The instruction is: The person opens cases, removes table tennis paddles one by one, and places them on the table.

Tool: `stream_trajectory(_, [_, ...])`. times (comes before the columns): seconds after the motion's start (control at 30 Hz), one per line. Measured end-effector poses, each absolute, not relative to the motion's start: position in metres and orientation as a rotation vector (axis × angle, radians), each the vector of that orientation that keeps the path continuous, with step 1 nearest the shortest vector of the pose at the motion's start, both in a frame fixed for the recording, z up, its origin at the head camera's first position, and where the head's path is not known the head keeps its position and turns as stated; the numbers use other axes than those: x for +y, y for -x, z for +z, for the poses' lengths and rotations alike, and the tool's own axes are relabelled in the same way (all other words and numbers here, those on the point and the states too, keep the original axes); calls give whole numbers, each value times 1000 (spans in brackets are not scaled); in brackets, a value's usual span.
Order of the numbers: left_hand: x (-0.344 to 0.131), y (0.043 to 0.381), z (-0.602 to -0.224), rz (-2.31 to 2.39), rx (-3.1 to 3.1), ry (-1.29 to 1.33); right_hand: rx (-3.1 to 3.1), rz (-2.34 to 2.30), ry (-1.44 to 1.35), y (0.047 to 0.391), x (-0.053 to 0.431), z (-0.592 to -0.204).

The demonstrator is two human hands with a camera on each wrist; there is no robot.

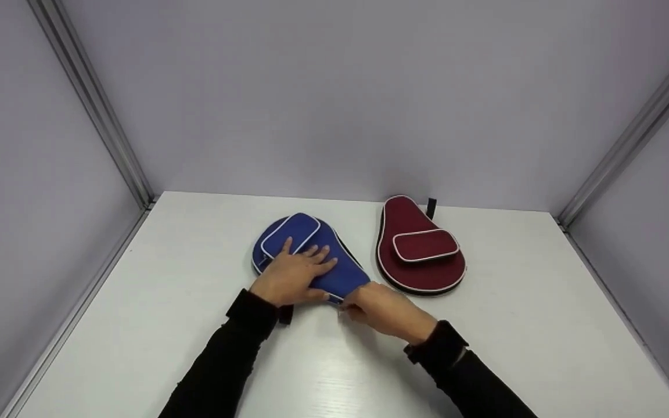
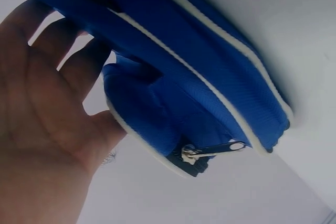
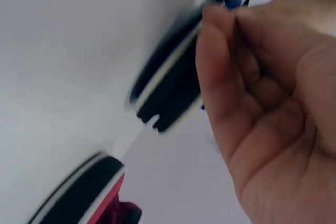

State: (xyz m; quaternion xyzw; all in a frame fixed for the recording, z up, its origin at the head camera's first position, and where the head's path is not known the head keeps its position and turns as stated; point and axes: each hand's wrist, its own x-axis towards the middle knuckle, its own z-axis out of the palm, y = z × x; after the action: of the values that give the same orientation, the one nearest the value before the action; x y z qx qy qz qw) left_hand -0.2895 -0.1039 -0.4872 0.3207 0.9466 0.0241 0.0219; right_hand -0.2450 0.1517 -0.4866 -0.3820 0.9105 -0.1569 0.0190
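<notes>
A blue table tennis paddle case (image 1: 343, 264) with white piping lies flat on the table, its narrow end toward the lower right. Spread fingers of my left hand (image 1: 292, 277) rest on its front, partly over the small zipped pocket (image 1: 292, 233). In the left wrist view, a metal zipper pull (image 2: 212, 151) hangs at that pocket. My right hand (image 1: 389, 310) pinches the zipper edge near the narrow end; thumb and index finger meet there, hiding the small part between them. In the right wrist view, the case's dark side band (image 3: 170, 95) shows beside the fingers.
A dark red paddle case (image 1: 401, 273) with white piping and its own pocket lies to the right, a black strap (image 1: 431, 208) sticking out behind it. Another black strap end (image 1: 286, 314) shows below my left hand. Grey walls (image 1: 334, 104) enclose the white table (image 1: 195, 261).
</notes>
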Motion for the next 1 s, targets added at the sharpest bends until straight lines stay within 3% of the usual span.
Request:
stream_trajectory(0.3, [-118,285,-488,156,2823,-1131,2850,-602,1199,253,189,-459])
stream_trajectory(1.0, [-121,278,-477,414,2637,-1224,2880,-472,1200,258,230,-479])
